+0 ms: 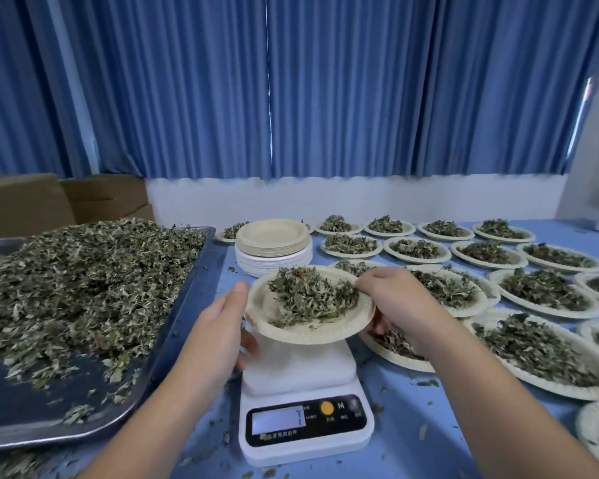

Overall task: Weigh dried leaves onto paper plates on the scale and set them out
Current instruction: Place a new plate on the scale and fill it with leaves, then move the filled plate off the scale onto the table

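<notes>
The person holds one paper plate [267, 307] directly above the white platform of the scale [305, 447], near the front middle of the bench [412, 423]. The plate is a little tilted, and it is not clear if its bottom touches the platform or is just above it. A pile of dried leaves [312, 295] lies on this plate, more to its right half.

The left hand [222, 326] grips the left rim, with the thumb on top and the fingers curled below. The right hand [395, 305] grips the right rim in the same way, and its fingertips touch the edge of the leaf pile. The display [277, 420] of the scale is lit (the number is too blurred to read).

To the left stands a metal tray [25, 413] with a big heap of loose leaves [77, 278]. Behind the scale there is a stack of empty plates [274, 252]. To the right, many filled plates [550, 313] lie in rows on the bench, close beside each other. Small leaf crumbs are scattered around the scale. A blue curtain [325, 98] hangs behind, and cardboard boxes [49, 202] stand at the far left.
</notes>
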The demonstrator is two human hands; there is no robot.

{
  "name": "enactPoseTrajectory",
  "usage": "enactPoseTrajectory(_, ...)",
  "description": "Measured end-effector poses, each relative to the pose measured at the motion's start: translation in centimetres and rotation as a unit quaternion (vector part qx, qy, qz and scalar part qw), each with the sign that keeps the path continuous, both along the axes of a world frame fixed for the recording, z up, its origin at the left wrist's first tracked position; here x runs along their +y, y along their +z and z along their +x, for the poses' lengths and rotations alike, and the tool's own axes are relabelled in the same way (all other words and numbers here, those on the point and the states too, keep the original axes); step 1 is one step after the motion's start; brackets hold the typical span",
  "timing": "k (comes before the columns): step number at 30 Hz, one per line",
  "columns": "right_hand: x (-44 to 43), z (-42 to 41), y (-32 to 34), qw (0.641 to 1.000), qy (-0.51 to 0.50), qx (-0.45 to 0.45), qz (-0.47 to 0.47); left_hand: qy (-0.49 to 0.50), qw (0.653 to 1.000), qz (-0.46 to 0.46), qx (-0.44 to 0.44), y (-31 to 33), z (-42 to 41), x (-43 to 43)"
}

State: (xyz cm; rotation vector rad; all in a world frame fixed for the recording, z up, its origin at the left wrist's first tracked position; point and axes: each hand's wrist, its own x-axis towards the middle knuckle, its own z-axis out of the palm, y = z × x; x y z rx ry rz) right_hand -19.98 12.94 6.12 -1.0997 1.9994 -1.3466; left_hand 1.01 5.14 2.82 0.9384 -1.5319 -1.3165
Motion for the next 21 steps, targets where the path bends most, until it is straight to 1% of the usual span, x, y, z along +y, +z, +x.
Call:
enactPoseTrajectory(1, 0.1, -0.2, 0.2, 1.000, -0.003, -0.003, -0.003, -0.006, 1.000, 0.005, 0.027, 0.3, -0.3, 0.1)
enactPoseTrajectory(3, 0.2, -0.8, 0.6, 1.000, -0.022, 0.022, 0.004, -0.006, 0.998, 0.005, 0.062, 1.0, -1.0, -0.3)
enactPoseTrajectory(6, -0.2, -2.5, 1.8, 0.998, -0.049, 0.039, 0.011, 0.018, 0.997, -0.011, 0.075, 2.0, -2.5, -2.1)
enactPoseTrajectory(8, -0.7, -4.3, 3.0, 0.996, -0.074, 0.046, 0.013, 0.038, 0.996, -0.004, 0.082, 2.2, -3.2, -3.7)
enactPoseTrajectory(12, -1.4, -8.5, 5.0, 0.989, -0.137, 0.042, 0.015, 0.076, 0.993, 0.029, 0.082, 0.4, -3.3, -6.5)
enactPoseTrajectory(15, -2.2, -12.0, 5.4, 0.980, -0.190, 0.060, 0.022, 0.090, 0.991, 0.055, 0.084, -1.9, -3.0, -7.8)
enactPoseTrajectory(18, -3.4, -15.1, 5.0, 0.970, -0.230, 0.067, 0.039, 0.084, 0.993, 0.052, 0.071, -2.8, -3.5, -8.4)
enactPoseTrajectory(21, -5.3, -17.6, 4.0, 0.963, -0.247, 0.085, 0.063, 0.074, 0.995, 0.037, 0.052, -3.2, -4.3, -8.6)
